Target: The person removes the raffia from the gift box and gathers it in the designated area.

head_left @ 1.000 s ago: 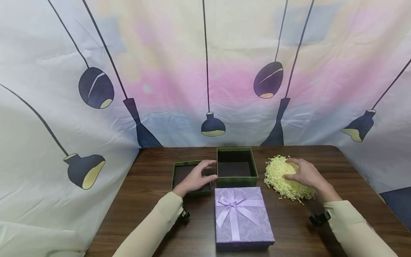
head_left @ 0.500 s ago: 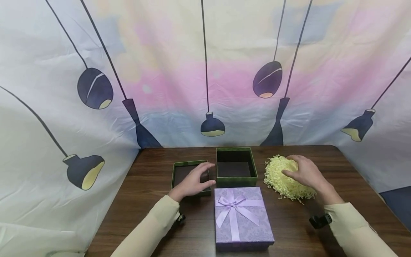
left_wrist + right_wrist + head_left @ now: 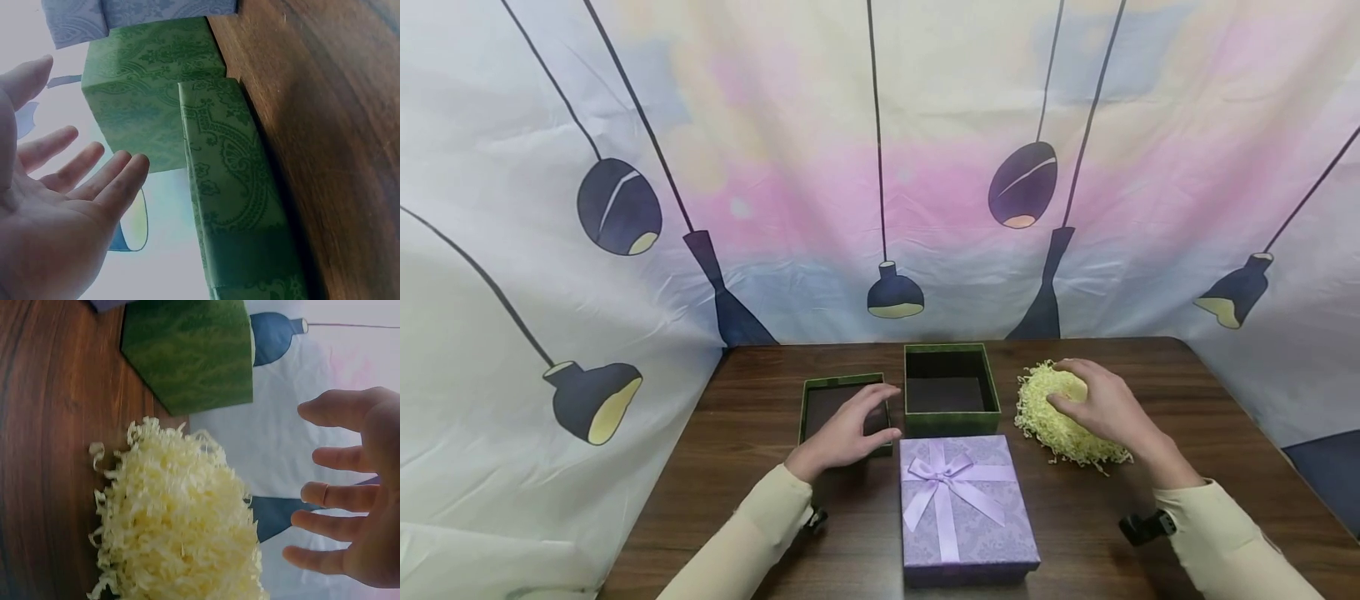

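My left hand [image 3: 847, 429] hovers over the green box lid [image 3: 842, 408], which lies with its dark inside up; the left wrist view shows its fingers apart and holding nothing. At the right, a pile of pale yellow shredded paper [image 3: 1051, 417] lies loose on the table. My right hand [image 3: 1105, 404] hangs over that pile, and in the right wrist view its spread fingers [image 3: 337, 497] are clear of the shreds. Between the hands stands the open green box [image 3: 952, 422], dark inside. In front of it sits a lavender gift box [image 3: 966, 508] with a ribbon bow.
Everything stands on a dark wood-grain table [image 3: 760, 367]. Behind and beside it hangs a cloth backdrop [image 3: 820, 208] printed with pendant lamps. Small black devices are strapped to both wrists.
My left hand has drawn back slightly left and toward me, away from the open green box. The right hand has shifted only a little above the shredded paper. The boxes stay in place.
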Available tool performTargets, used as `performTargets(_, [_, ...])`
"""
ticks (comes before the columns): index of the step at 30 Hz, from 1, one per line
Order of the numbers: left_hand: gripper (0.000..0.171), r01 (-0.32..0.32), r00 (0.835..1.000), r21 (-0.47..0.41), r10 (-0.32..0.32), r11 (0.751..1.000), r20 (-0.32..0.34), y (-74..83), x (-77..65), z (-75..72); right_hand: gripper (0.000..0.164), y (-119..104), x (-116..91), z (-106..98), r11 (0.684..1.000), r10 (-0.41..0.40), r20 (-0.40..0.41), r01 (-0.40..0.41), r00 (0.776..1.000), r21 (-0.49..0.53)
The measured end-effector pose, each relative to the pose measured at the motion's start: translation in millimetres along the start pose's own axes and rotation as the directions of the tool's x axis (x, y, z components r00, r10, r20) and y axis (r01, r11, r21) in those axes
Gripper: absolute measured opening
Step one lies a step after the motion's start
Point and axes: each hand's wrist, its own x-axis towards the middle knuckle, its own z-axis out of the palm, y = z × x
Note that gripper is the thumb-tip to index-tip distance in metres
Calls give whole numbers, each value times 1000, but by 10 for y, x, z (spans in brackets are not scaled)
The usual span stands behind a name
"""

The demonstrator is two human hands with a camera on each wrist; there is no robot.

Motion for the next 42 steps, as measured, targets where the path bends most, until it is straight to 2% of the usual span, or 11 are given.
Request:
performTargets(7, [64,-25,1000,-28,24,999,-2,46,-76,-2,56,-114,-27,7,998,3,42,-6,999,65])
performTargets(18, [64,-57,998,-5,57,998,-11,140,-186,-12,55,-241,-140,98,986,-56,28,51,998,158])
performTargets(24, [67,-46,999,55,46,997,-5,188,-296,12,52,-328,-216,120,982,-83,25,78,996,172])
performTargets(31, [69,-48,999,40,48,998,0,221,-353,38,53,-421,-313,151,979,-80,34,72,996,191])
performTargets(42, [72,-73,997,23,73,997,12,282,-426,71,58,-505,-450,229,973,-137,39,127,990,193])
